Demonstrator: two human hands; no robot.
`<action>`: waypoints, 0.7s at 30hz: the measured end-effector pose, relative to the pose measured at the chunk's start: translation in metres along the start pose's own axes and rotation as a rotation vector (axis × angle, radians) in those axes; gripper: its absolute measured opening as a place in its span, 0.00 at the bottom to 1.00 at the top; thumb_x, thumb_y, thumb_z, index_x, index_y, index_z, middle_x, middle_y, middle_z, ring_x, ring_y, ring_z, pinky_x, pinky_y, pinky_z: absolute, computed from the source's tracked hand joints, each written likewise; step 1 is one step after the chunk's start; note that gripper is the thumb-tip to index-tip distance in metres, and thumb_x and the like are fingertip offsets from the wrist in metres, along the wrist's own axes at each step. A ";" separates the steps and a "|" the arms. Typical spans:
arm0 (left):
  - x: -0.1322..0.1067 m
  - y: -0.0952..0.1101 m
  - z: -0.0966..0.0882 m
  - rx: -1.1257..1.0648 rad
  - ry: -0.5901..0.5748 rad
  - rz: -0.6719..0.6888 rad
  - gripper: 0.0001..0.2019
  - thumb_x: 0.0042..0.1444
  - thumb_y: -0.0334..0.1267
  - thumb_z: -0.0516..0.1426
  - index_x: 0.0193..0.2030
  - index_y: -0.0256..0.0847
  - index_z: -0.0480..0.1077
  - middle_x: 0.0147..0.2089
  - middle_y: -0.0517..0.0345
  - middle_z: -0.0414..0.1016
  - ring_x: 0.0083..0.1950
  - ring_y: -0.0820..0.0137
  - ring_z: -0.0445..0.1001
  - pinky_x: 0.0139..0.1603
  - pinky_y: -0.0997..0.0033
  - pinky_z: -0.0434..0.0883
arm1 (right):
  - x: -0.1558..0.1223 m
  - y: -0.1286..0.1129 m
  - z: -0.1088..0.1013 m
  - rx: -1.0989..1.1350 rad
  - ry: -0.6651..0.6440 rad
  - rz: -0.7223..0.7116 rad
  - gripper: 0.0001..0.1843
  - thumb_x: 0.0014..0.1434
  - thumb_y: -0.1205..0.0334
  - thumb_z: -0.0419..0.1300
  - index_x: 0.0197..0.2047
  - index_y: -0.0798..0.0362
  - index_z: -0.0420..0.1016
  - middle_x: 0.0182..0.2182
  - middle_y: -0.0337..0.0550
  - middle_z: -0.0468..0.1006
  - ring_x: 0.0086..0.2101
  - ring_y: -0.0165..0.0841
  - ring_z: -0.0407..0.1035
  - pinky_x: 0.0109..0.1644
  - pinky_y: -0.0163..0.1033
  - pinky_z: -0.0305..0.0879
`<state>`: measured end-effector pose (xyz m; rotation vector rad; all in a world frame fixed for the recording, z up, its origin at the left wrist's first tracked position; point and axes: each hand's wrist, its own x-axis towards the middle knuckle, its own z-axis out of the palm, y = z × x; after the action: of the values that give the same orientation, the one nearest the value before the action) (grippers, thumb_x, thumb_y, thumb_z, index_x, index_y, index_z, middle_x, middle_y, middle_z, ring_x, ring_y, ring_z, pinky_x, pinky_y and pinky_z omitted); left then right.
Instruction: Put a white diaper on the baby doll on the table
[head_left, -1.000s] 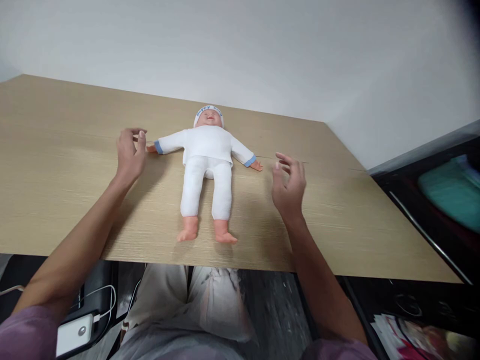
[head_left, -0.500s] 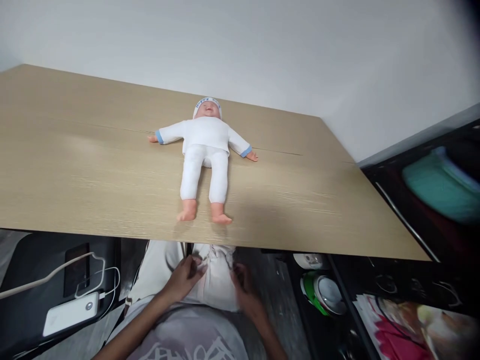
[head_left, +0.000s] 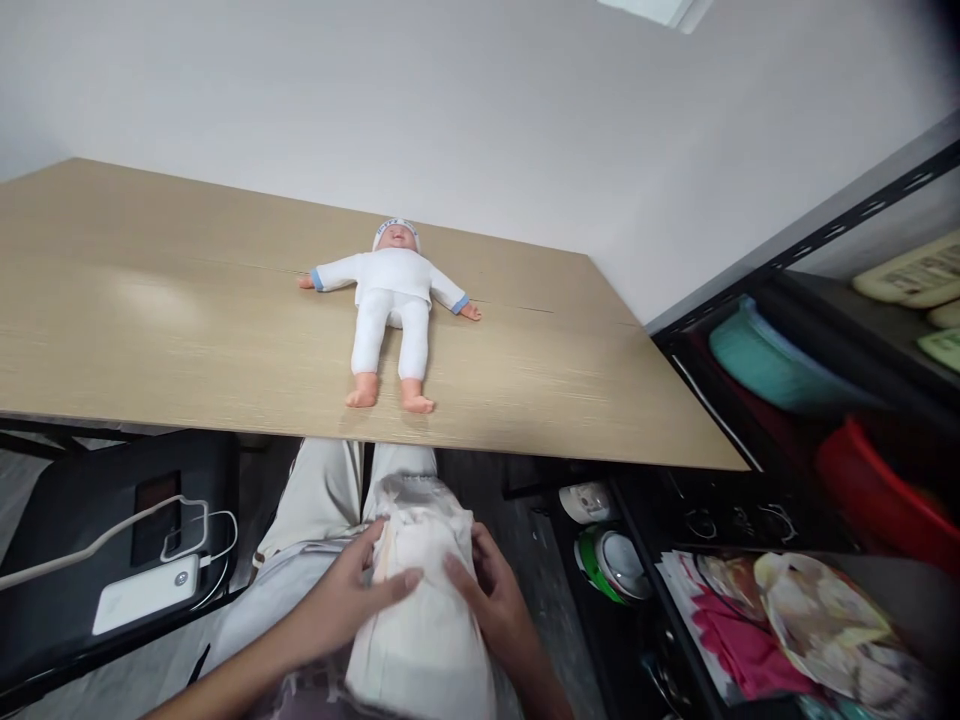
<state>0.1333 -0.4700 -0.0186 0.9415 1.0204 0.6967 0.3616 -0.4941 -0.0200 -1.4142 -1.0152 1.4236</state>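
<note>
Above my lap is a white, padded bundle that looks like a folded diaper (head_left: 420, 630), with crinkled, clear-looking plastic around its upper end. My left hand (head_left: 367, 590) grips its left side, thumb lying across the front. On the right side my right hand (head_left: 491, 595) holds it, with the thumb on top and the fingers behind. Beyond the table's near edge, a baby doll (head_left: 394, 300) lies on its back, arms spread and feet toward me. It wears a white top and trousers with blue cuffs and a lettered headband. Neither hand touches the doll.
The wooden table (head_left: 187, 330) spans the view in front of a pale wall. A black seat at left carries a white power bank (head_left: 146, 595) with cables. Black shelving at right holds a teal basin (head_left: 780, 360), a red basin (head_left: 885, 490), a green-rimmed container (head_left: 619, 565) and bagged items.
Both hands have lifted the diaper up and toward me, and more of it shows. My view has turned right, so the shelves' basins appear more fully. The doll lies as before.
</note>
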 end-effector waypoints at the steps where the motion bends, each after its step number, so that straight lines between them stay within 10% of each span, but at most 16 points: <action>1: -0.021 0.009 0.001 0.034 0.007 0.018 0.38 0.58 0.63 0.73 0.73 0.54 0.76 0.73 0.46 0.79 0.75 0.45 0.76 0.74 0.46 0.78 | -0.017 -0.012 0.001 -0.004 0.002 -0.032 0.27 0.64 0.35 0.74 0.57 0.43 0.81 0.49 0.48 0.86 0.47 0.47 0.82 0.52 0.48 0.82; 5: -0.061 0.021 -0.003 0.121 0.095 0.079 0.40 0.58 0.64 0.72 0.76 0.61 0.73 0.78 0.51 0.75 0.79 0.42 0.71 0.78 0.41 0.73 | -0.042 -0.049 0.011 -0.114 -0.020 -0.194 0.21 0.67 0.41 0.72 0.56 0.42 0.81 0.45 0.47 0.86 0.45 0.46 0.80 0.49 0.47 0.81; 9: -0.038 0.017 -0.015 0.158 0.257 0.139 0.33 0.61 0.67 0.68 0.70 0.60 0.78 0.71 0.48 0.81 0.73 0.41 0.77 0.74 0.44 0.77 | -0.004 -0.062 0.028 -0.224 -0.052 -0.309 0.14 0.72 0.44 0.67 0.49 0.45 0.79 0.39 0.42 0.85 0.41 0.42 0.79 0.46 0.42 0.78; 17: 0.014 -0.003 -0.046 0.096 0.287 0.035 0.36 0.63 0.72 0.65 0.67 0.48 0.73 0.65 0.45 0.84 0.69 0.46 0.81 0.64 0.54 0.82 | 0.057 -0.012 0.040 -0.480 0.107 -0.311 0.22 0.70 0.44 0.70 0.60 0.46 0.78 0.34 0.40 0.83 0.34 0.41 0.77 0.42 0.45 0.77; 21: 0.015 -0.011 -0.049 0.117 0.266 0.032 0.34 0.65 0.70 0.64 0.66 0.48 0.73 0.65 0.46 0.84 0.66 0.49 0.82 0.63 0.56 0.82 | 0.059 -0.010 0.040 -0.628 0.290 -0.536 0.24 0.70 0.48 0.70 0.66 0.41 0.76 0.53 0.52 0.84 0.51 0.52 0.78 0.55 0.60 0.80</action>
<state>0.0938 -0.4471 -0.0451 0.9851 1.2940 0.8112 0.3225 -0.4335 -0.0266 -1.5496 -1.5744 0.5046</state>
